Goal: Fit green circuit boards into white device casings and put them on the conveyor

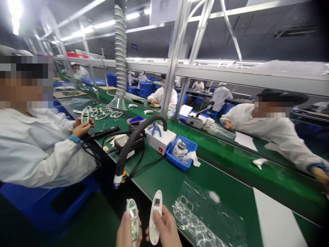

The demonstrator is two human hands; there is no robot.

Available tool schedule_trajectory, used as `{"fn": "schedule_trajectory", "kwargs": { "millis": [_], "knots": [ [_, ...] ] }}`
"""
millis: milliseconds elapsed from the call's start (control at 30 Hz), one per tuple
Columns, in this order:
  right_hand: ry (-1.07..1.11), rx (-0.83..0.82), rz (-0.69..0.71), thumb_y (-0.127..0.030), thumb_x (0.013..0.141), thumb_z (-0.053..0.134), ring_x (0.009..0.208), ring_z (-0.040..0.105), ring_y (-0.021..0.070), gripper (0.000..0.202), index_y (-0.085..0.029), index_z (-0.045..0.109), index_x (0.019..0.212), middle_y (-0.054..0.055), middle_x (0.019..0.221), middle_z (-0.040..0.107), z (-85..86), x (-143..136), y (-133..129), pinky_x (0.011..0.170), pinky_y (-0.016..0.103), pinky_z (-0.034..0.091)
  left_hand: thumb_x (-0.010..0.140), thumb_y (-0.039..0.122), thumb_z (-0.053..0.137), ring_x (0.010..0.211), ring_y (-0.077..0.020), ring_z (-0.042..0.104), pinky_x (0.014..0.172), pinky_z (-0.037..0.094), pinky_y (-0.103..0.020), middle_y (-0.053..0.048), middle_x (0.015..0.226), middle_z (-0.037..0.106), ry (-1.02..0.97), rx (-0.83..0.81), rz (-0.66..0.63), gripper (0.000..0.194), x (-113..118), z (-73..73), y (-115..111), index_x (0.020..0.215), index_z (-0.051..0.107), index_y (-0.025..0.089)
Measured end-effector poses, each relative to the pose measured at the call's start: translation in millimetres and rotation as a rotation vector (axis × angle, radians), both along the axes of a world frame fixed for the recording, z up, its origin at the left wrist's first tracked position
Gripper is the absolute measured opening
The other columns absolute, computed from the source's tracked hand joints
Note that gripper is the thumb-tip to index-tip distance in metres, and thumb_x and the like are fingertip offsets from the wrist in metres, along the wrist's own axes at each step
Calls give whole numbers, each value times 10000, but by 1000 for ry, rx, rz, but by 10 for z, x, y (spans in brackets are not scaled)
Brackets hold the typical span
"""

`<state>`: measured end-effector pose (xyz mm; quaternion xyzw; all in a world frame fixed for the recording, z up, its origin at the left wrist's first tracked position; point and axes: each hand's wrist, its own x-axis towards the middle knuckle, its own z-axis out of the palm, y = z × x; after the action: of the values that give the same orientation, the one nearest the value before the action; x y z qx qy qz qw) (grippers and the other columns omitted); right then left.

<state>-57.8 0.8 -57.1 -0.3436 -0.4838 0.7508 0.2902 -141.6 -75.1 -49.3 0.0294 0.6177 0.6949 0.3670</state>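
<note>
At the bottom middle, my left hand (pixel 124 230) is closed around a white plastic housing half (pixel 132 216) with a green circuit board and a small screen in it. Just to its right, my right hand (pixel 167 226) grips a slim white oval cover (pixel 155 219) between thumb and fingers. That cover has a rectangular window near its top and round openings lower down. The two parts are held upright, side by side, with a narrow gap between them. Both hands are in front of the green bench edge.
A clear plastic bag (pixel 205 216) lies right of my hands, beside a white sheet (pixel 279 219). Ahead stand a blue tray (pixel 183 165) with a bottle, a white box (pixel 159 140) with pliers on it, and a black hose (pixel 128 145). A co-worker's hand (pixel 81 128) holds a similar part.
</note>
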Motion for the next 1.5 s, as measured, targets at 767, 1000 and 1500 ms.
{"fn": "schedule_trajectory", "kwargs": {
  "millis": [767, 1000, 1500],
  "knots": [
    [-27, -268, 89, -770, 622, 614, 278, 409, 56, 631, -143, 551, 627, -4, 409, 540, -195, -1147, -332, 275, 128, 97, 754, 657, 570, 430, -126, 501, 414, 334, -217, 37, 459, 518, -221, 136, 186, 505, -755, -197, -174, 593, 531, 179],
    [-24, -254, 196, -785, 607, 610, 290, 395, 36, 635, -155, 532, 624, -19, 433, 540, -48, -1415, -430, 272, 118, 159, 734, 676, 569, 400, -114, 469, 403, 365, -223, 41, 470, 535, -202, 128, 309, 502, -974, -201, -317, 645, 554, 182],
    [163, -536, 231, -696, 659, 676, 485, 617, 147, 661, -50, 751, 777, 122, 631, 693, -6, -152, -299, 506, 238, 479, 707, 654, 638, 440, -120, 498, 404, 349, -222, -15, 628, 627, -458, 161, 176, 553, -273, -52, -304, 937, 631, 151]
  ]
}}
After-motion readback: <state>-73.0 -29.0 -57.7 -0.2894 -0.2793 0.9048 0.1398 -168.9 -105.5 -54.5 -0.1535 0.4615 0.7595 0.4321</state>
